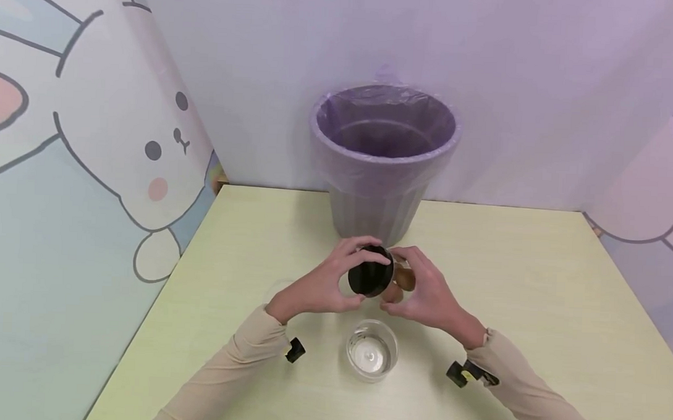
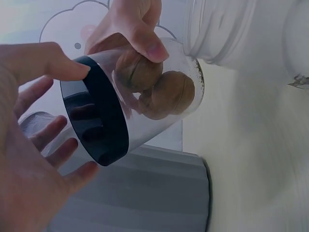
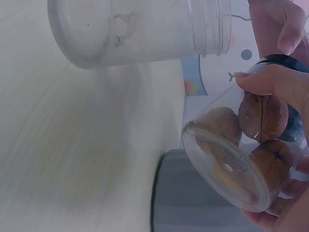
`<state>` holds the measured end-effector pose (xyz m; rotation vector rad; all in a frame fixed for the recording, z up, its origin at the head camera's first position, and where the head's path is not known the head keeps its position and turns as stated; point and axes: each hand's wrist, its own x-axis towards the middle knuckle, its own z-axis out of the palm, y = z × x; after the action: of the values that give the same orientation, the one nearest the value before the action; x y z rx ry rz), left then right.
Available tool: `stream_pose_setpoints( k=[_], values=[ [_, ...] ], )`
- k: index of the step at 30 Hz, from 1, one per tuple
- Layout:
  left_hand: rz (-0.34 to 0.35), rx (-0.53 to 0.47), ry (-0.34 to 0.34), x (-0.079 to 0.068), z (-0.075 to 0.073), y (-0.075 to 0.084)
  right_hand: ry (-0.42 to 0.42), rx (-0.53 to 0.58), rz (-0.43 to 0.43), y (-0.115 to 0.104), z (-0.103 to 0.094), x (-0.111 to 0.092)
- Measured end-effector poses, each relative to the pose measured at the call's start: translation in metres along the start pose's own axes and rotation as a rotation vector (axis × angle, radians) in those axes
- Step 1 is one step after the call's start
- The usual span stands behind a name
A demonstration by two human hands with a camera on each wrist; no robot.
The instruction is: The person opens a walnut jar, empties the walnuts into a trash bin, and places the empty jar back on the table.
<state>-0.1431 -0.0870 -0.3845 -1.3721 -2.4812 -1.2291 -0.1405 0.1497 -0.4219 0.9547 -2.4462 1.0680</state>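
A clear plastic jar (image 2: 159, 121) with several walnuts (image 3: 263, 116) inside is held tilted above the table, its black lid (image 1: 370, 278) turned to the left. My left hand (image 1: 336, 278) grips that lid, thumb on one side of the rim and fingers round the other. The jar's body is in my right hand (image 1: 425, 293), which wraps it with thumb and fingers. In the right wrist view the jar's base faces the camera with the walnuts resting near it. Just below the hands, a second clear jar (image 1: 371, 353) stands upright with no lid on it.
A purple-grey trash bin (image 1: 382, 181) lined with a thin bag stands at the back of the pale yellow table (image 1: 512, 272), right behind the hands. Walls enclose the table at the back and sides. A faint clear round outline (image 1: 280, 288) shows beside the left wrist.
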Motion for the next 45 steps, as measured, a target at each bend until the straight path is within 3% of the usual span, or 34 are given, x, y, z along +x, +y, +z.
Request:
stream_pose_setpoints(
  k=[5,10,13,21,26,30,34,40,45],
  values=[
    [0.045,0.014,-0.022,0.0013,-0.0005,-0.0002,-0.002,0.013,0.004,0.0004,0.0003,-0.0010],
    [0.020,0.008,-0.029,0.0025,-0.0001,0.0013,-0.003,0.014,0.006,0.0006,-0.0002,-0.0022],
    [-0.039,0.008,-0.017,0.0033,0.0004,0.0030,-0.006,0.000,0.008,0.0005,-0.0003,-0.0026],
    [-0.290,-0.019,0.046,0.0044,0.0054,0.0051,-0.007,-0.006,0.002,-0.0007,0.0001,-0.0040],
    [-0.346,0.002,0.074,0.0042,0.0065,0.0053,-0.011,-0.010,0.001,-0.0010,-0.0003,-0.0039],
    [-0.322,0.005,0.082,0.0042,0.0068,0.0052,-0.005,-0.006,-0.001,-0.0012,-0.0012,-0.0031],
    [-0.241,0.009,0.076,0.0045,0.0052,0.0059,0.003,0.002,-0.007,-0.0010,-0.0020,-0.0028],
    [-0.102,0.002,0.025,0.0042,-0.0001,0.0070,-0.001,-0.008,0.004,-0.0002,-0.0026,-0.0043],
    [-0.036,-0.009,-0.026,0.0041,-0.0027,0.0063,0.000,-0.009,0.005,0.0001,-0.0027,-0.0051]
  ],
)
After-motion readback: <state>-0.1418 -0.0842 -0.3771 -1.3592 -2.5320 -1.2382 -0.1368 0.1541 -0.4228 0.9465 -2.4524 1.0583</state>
